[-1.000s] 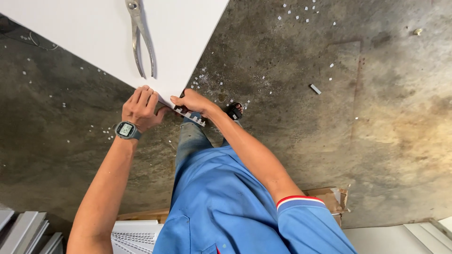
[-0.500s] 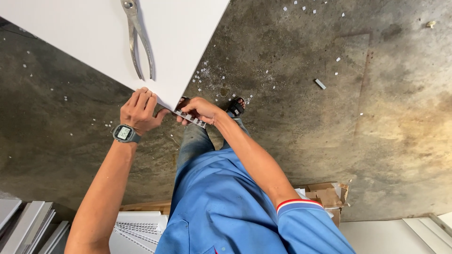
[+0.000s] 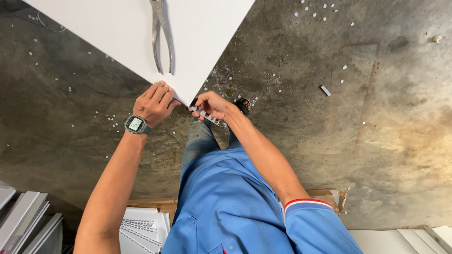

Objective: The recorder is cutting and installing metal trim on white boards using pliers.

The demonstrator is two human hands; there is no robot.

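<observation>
Your left hand (image 3: 153,102) is curled with its fingers together, pinching something thin right at the corner of the white tabletop (image 3: 122,33); what sits inside those fingers is hidden. Your right hand (image 3: 212,104) has its fingers clamped on a small strip (image 3: 207,115) with light and dark squares, held just under that same corner. The two hands are near each other, with the corner between them.

Hold the strip flat and steady, and keep your grip close to the corner so it does not bend or slip. Move slowly. The strip looks thin, so I think a hard pull could snap it.

The metal pliers (image 3: 161,35) lie on the tabletop, a short way above your left hand, within easy reach. Little white bits (image 3: 314,7) are scattered on the grey floor (image 3: 376,141) below. Your foot in a dark sandal (image 3: 243,105) stands just beside your right hand in the view
</observation>
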